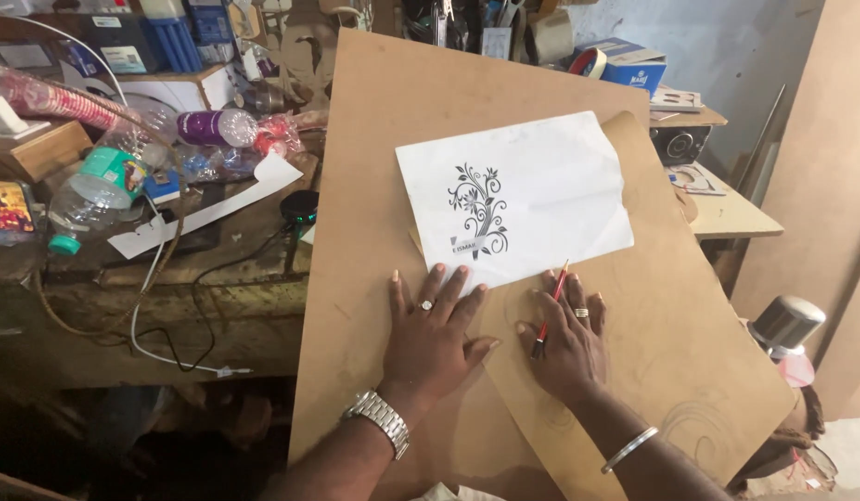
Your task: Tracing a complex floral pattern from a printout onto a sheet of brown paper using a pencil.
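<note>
**woodnoob:** ok so what am I looking at, biggest stuff first?

**benchrat:** Biggest is the brown board (393, 139), lying tilted over a cluttered workbench (170, 288). On top of it sits a thin brown sheet (671, 353) with a curled upper corner and faint swirl lines drawn near its lower right. Over that lies a white paper (541, 186) with a black floral vine printed on it, near the middle of the board.

**woodnoob:** and the hands?

**benchrat:** Left hand (432, 339) is flat, fingers spread, nothing gripped; its fingertips press the lower edge of the white paper, palm on the board. Watch on that wrist, ring on one finger. Right hand (567, 345) rests on the brown sheet just below the paper, with a red pencil (551, 311) pinched between its fingers, tip end pointing up toward the paper's edge. Bangle on that wrist.

**woodnoob:** the mess on the left?

**benchrat:** Clear plastic bottle (96, 190) with a teal label, a purple bottle (212, 127), cables, scraps of paper. A blue box (629, 63) sits at the back.
</note>
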